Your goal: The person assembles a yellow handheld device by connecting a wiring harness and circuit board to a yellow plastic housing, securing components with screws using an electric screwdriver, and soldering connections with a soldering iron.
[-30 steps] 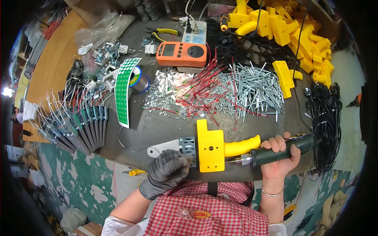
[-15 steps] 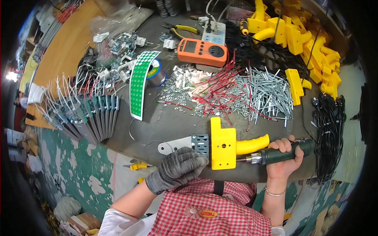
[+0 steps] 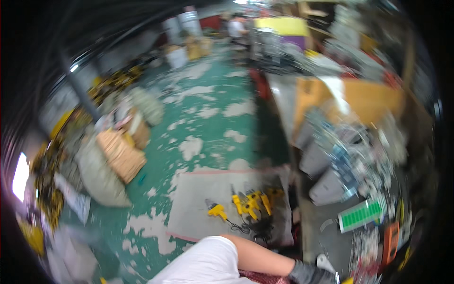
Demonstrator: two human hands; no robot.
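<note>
My left hand (image 3: pixel 309 273), in a dark grey knit glove, is at the lower edge and blurred. It appears closed on a yellow pistol-grip tool (image 3: pixel 348 280), of which only a sliver shows. The rounded, pale metal plate (image 3: pixel 324 261) of that tool sticks out beyond the glove, over the dark workbench (image 3: pixel 309 236). Most of the fingers are cut off or smeared. My right hand and the screwdriver are outside the picture.
On the bench are a green-dotted sheet (image 3: pixel 362 214), an orange meter (image 3: pixel 390 242) and stacked metal plates with wires (image 3: pixel 331 182). Several yellow corded tools (image 3: pixel 253 203) lie on a pale floor mat (image 3: pixel 189 199). Sacks (image 3: pixel 101 173) line the left; a person (image 3: pixel 236 28) is far off.
The view has swung left from the bench to the floor and room. My left hand now shows at the lower right, and my right hand with the powered screwdriver has left the picture.
</note>
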